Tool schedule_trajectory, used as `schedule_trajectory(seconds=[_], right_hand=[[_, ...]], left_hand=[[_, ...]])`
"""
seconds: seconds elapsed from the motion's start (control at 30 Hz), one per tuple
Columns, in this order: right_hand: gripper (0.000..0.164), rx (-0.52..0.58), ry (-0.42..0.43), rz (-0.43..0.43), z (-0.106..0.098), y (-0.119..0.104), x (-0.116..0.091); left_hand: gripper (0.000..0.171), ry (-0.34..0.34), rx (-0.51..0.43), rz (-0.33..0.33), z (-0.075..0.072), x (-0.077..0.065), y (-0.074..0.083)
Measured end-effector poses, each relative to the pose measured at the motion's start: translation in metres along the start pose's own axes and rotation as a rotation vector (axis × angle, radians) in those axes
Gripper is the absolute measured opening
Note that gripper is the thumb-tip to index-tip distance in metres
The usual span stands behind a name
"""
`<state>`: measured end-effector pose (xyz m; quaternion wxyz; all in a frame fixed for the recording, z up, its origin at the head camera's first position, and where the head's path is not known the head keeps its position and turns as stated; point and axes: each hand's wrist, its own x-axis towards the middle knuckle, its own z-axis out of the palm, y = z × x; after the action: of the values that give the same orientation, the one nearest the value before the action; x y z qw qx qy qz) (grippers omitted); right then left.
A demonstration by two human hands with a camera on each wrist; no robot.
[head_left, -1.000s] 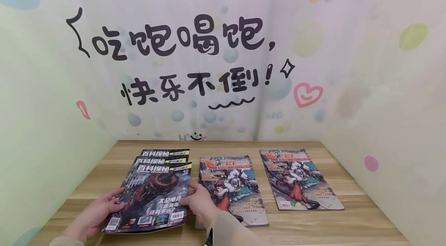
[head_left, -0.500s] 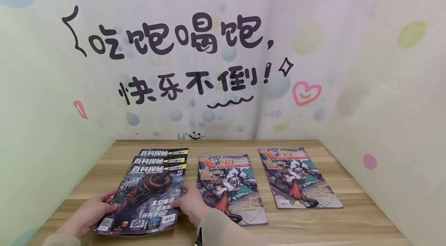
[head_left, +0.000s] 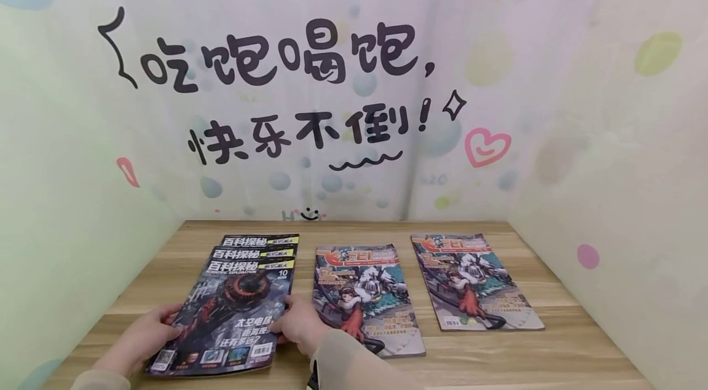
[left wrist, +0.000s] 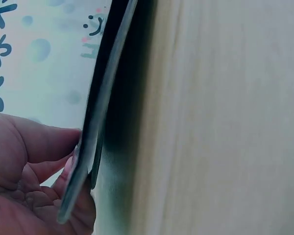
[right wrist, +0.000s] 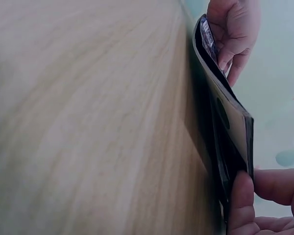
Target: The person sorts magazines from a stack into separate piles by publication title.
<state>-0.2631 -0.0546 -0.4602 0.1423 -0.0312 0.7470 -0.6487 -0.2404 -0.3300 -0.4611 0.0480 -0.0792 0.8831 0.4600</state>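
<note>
A dark magazine [head_left: 229,310] with a red ring-shaped machine on its cover lies overlapping two like it, whose white titles and yellow strips show behind its top edge. My left hand [head_left: 141,338] grips its left edge, thumb on the cover and fingers curled beneath, as the left wrist view shows. At the right edge my right hand [head_left: 301,323] pinches it, a finger [right wrist: 242,198] tucked under and the thumb above. Seen from the right wrist, the magazine's near side [right wrist: 235,110] is raised off what lies below. The lower magazines are mostly hidden.
A colourful comic-style magazine [head_left: 362,301] lies right of my right hand, partly behind my sleeve. Another with the same cover [head_left: 475,282] lies farther right. The wooden table [head_left: 575,347] is bounded by patterned walls, the back one bearing large black lettering [head_left: 315,64].
Both hands have moved the top dark magazine a little to the left and down, bringing its title more in line with those behind. The two colourful magazines stay put.
</note>
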Motion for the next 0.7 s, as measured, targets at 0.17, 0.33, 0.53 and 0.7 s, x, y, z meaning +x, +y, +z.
schedule_trajectory(seconds=[0.17,0.33,0.53,0.7], right_hand=[[0.063,-0.031,0.013,0.011,0.002,0.001,0.001],[0.061,-0.071,0.013,0.019,0.0,0.001,0.001],[0.057,-0.105,0.015,0.046,-0.002,-0.002,-0.002],[0.052,-0.12,0.005,0.052,-0.005,-0.004,-0.006]], left_hand=[[0.061,0.007,0.014,0.004,0.001,-0.002,0.0],[0.06,0.013,0.004,0.019,0.003,-0.002,0.001],[0.063,0.03,0.079,0.02,0.002,-0.001,0.002],[0.063,0.042,0.139,0.03,0.005,-0.001,0.013]])
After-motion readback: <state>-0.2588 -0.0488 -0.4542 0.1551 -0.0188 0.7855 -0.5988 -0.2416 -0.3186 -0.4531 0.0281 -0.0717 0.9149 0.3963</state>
